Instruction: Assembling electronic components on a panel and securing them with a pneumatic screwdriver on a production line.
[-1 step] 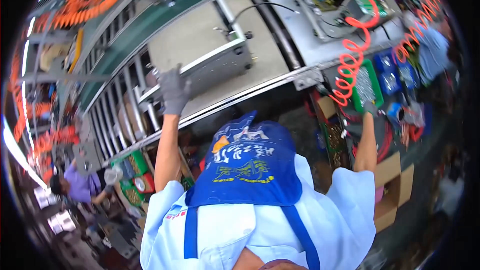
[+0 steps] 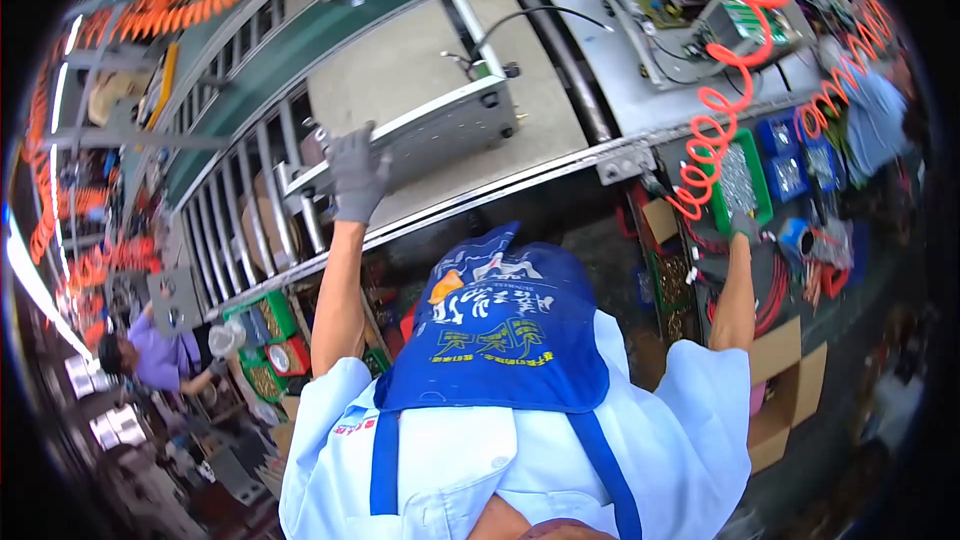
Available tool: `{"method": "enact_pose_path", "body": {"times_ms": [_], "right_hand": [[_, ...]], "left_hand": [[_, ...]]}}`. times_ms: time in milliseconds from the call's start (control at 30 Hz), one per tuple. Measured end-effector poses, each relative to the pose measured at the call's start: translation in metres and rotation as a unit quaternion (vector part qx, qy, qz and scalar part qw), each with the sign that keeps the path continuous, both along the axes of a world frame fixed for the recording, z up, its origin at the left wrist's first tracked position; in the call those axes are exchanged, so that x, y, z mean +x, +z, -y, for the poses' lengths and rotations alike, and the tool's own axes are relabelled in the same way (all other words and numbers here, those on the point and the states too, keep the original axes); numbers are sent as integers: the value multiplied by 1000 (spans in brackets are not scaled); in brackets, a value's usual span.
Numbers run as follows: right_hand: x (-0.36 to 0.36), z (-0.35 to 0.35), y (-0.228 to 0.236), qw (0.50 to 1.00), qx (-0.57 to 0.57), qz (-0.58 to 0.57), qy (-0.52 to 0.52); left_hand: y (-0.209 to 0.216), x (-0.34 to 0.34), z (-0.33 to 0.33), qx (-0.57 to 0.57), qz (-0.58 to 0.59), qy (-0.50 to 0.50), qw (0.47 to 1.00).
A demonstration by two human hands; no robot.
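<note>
My left hand (image 2: 358, 178), in a grey glove, is closed over the left end of a long grey metal panel (image 2: 450, 130) with a pale upper edge. The panel lies at a slant on a beige board (image 2: 400, 60) on the roller line. A black cable (image 2: 540, 10) and an upright metal strip (image 2: 466, 20) are at its far side. Out to the right, my gloved right hand (image 2: 744, 226) is at the near end of a green bin (image 2: 762, 185) filled with small silvery hardware (image 2: 736, 180). Its fingertips are too small and hidden to make out.
Coiled red air hoses (image 2: 712, 140) hang beside the green bin. Blue bins (image 2: 780, 145) sit to its right, and an open cardboard box (image 2: 790, 390) stands nearer me. A chassis with circuit boards (image 2: 700, 30) rests at the far right. Another person (image 2: 165, 355) works at left.
The whole picture has shifted slightly right. My left hand stays on the panel's end and my right hand stays at the green bin.
</note>
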State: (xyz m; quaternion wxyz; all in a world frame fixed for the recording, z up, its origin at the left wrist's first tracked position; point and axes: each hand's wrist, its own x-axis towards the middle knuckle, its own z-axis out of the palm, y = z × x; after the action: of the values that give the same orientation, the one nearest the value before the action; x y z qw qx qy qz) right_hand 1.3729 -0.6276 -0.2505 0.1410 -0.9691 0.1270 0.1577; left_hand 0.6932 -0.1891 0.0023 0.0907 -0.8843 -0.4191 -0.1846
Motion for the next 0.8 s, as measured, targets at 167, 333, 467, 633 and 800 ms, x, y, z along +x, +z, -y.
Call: {"method": "enact_pose_path", "body": {"times_ms": [167,333,467,633,800], "right_hand": [[-20,-13,15,998,-27,-10,49],[-49,-9,47,995,-19,12,102],[-94,4,66,976,-1,181,124],[-166,-8,71,917,115,322,206],[-246,-27,34,907,215,201,300]], "left_hand": [[-9,-8,-12,-34,75,33,996],[-13,-13,-14,-16,97,48,994],[-15,-23,-19,-17,89,49,995],[-15,-38,-21,-1,83,44,996],[-13,-44,-20,23,88,-1,996]]}}
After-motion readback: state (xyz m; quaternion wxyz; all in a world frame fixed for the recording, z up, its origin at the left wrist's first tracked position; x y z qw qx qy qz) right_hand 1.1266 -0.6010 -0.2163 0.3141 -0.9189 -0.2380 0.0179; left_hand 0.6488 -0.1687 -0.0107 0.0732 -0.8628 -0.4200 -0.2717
